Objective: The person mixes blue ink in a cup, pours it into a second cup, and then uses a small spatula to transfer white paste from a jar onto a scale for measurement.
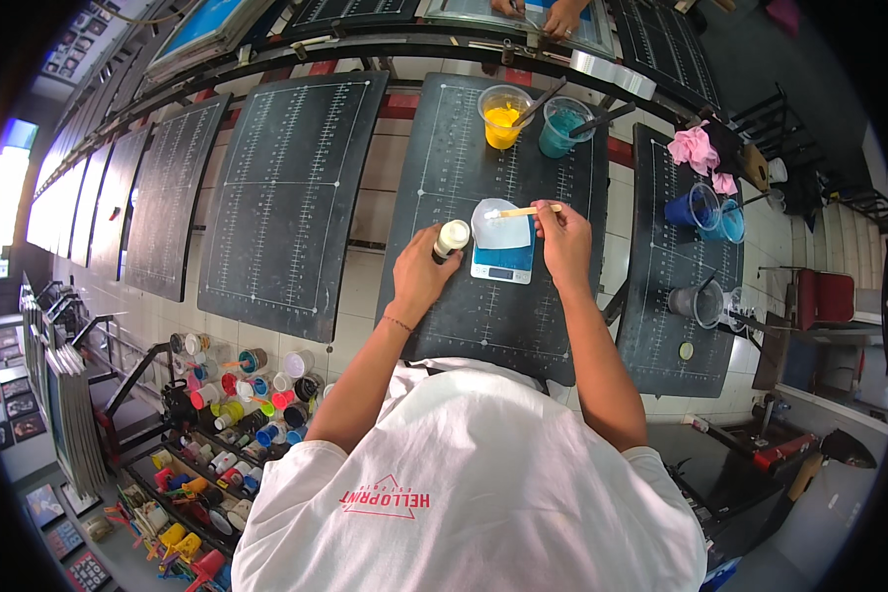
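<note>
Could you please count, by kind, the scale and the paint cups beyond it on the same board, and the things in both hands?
Yellow cup and teal cup: 2
Scale: 1
Container (left hand): 1
Stick (right hand): 1
Total: 5

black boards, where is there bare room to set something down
The nearest left board looks bare throughout. On the middle board, a patch lies between the scale and the shirt. Crowded: around the scale, between left hand and right hand; the far end, with yellow cup and teal cup; the right board's right side, with cups and pink cloth.
</note>
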`<control>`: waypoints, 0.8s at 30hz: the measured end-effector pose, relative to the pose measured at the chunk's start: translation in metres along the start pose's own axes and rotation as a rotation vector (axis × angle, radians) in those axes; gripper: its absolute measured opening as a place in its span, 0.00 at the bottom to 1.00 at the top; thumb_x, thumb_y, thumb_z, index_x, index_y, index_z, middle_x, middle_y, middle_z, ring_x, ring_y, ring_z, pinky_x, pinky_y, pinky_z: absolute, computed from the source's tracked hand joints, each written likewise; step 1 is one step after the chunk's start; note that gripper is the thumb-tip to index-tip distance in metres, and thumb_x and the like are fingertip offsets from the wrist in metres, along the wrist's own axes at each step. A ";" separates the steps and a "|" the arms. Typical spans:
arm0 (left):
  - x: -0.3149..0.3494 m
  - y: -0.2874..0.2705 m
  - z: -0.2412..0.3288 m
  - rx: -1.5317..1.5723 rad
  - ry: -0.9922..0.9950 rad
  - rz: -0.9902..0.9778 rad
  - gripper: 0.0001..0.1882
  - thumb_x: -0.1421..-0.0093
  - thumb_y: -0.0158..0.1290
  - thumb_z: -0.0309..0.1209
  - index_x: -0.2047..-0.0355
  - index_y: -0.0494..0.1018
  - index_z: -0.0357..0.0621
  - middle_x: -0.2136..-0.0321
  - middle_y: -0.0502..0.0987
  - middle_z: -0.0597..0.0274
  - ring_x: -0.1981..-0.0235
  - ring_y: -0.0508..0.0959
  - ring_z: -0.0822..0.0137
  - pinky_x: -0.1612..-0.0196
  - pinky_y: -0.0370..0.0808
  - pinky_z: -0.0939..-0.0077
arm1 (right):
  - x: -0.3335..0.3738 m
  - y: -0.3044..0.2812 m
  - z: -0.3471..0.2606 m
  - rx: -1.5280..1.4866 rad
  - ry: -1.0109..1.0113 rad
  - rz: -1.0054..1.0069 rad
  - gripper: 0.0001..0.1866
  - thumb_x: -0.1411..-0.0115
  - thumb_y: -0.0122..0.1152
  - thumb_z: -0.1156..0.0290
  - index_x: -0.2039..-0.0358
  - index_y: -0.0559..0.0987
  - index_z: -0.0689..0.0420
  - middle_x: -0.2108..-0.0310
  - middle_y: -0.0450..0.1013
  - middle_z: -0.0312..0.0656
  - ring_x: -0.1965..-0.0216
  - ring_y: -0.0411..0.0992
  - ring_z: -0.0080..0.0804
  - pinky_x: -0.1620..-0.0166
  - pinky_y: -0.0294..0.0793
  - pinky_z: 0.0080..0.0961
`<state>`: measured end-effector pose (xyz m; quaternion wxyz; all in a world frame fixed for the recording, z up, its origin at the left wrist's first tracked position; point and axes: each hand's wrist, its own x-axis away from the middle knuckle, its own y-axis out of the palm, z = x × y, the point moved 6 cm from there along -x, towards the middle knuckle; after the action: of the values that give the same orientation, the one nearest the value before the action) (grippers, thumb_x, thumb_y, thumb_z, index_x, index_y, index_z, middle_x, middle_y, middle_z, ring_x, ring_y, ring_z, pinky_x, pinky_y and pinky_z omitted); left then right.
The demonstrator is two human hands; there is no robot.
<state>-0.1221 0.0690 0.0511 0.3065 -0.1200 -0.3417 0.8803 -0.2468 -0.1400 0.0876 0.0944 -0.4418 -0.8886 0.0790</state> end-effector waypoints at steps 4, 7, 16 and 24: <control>0.002 0.001 -0.007 0.005 -0.025 -0.009 0.24 0.44 0.65 0.36 0.49 0.76 0.42 0.54 0.80 0.56 0.59 0.82 0.53 0.56 0.78 0.63 | 0.006 -0.001 -0.018 0.283 -0.248 0.042 0.12 0.33 0.61 0.67 0.62 0.84 0.64 0.70 0.79 0.43 0.72 0.77 0.33 0.65 0.76 0.30; 0.002 0.001 -0.006 0.006 -0.038 -0.020 0.24 0.45 0.65 0.37 0.49 0.76 0.41 0.55 0.80 0.55 0.59 0.82 0.53 0.56 0.78 0.62 | 0.015 0.006 -0.023 0.454 -0.488 0.030 0.09 0.34 0.62 0.69 0.63 0.83 0.63 0.68 0.79 0.46 0.69 0.78 0.41 0.63 0.77 0.34; 0.004 0.002 -0.010 -0.015 -0.012 0.001 0.25 0.45 0.65 0.38 0.49 0.75 0.38 0.56 0.81 0.52 0.60 0.81 0.50 0.57 0.77 0.61 | 0.017 -0.002 -0.026 0.432 -0.512 0.060 0.10 0.33 0.61 0.69 0.61 0.84 0.62 0.70 0.78 0.44 0.73 0.75 0.34 0.67 0.74 0.29; 0.004 0.003 -0.010 -0.008 -0.023 -0.011 0.25 0.44 0.65 0.38 0.49 0.75 0.39 0.56 0.81 0.52 0.59 0.81 0.50 0.56 0.77 0.60 | 0.009 -0.014 -0.016 0.265 -0.256 0.082 0.13 0.33 0.62 0.66 0.60 0.84 0.64 0.70 0.80 0.44 0.72 0.77 0.28 0.66 0.74 0.26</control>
<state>-0.1222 0.0753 0.0413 0.3069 -0.1091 -0.3496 0.8785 -0.2593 -0.1398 0.1076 0.0347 -0.4476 -0.8565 0.2546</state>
